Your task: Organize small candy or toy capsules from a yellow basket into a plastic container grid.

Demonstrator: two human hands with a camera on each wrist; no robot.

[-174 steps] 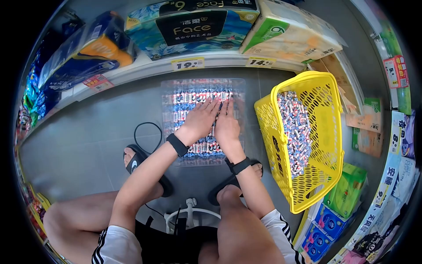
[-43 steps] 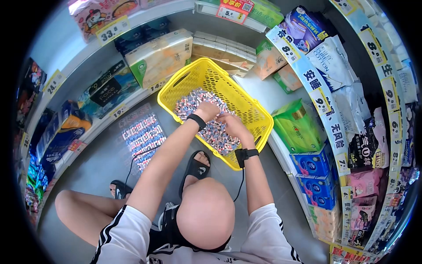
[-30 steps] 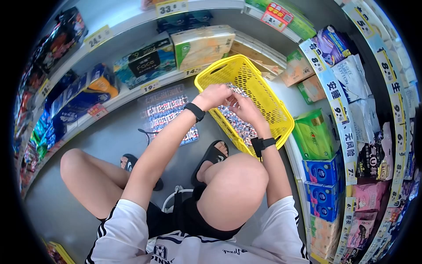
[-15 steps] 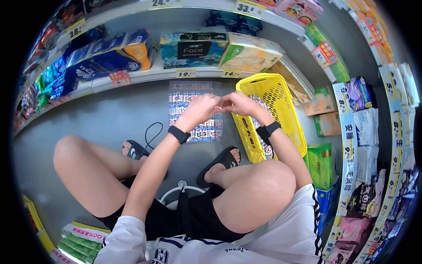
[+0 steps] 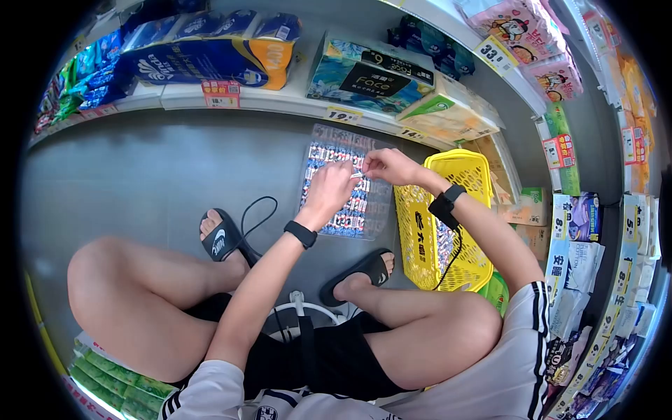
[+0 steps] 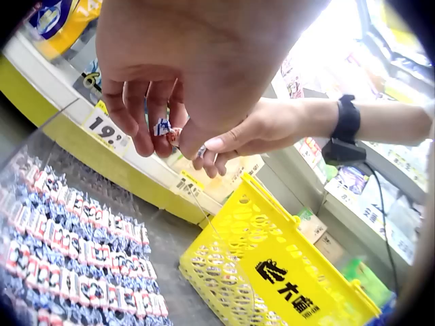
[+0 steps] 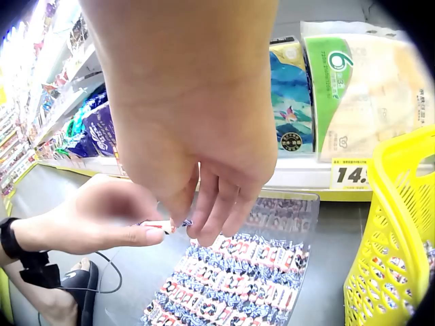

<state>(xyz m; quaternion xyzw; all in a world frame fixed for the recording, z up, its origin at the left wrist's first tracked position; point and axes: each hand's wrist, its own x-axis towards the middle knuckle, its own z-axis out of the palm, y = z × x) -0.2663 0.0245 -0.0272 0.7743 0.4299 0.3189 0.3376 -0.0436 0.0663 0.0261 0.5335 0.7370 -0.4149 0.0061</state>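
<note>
Above a clear tray point(image 5: 374, 222) lined with rows of wrapped candies point(image 5: 329, 155), both hands meet. My left hand point(image 5: 339, 180) curls its fingers round a few small wrapped candies point(image 6: 163, 127). In the right wrist view its thumb and finger pinch one candy point(image 7: 156, 226). My right hand point(image 5: 381, 165) pinches the other end of that candy with its fingertips point(image 7: 182, 219). The candy tray point(image 6: 13, 178) lies on the grey floor below. A yellow basket point(image 5: 414, 241) with more candies stands right of the tray.
Shelves with tissue packs point(image 5: 371, 75) and price tags point(image 5: 342, 115) run behind the tray. More packaged goods point(image 5: 574, 231) fill the shelves at right. My sandalled feet point(image 5: 222, 236) and a black cable point(image 5: 257, 213) are on the floor near the tray.
Both hands left the yellow basket and came left over the candy tray, carrying candies. The head view swung left with them.
</note>
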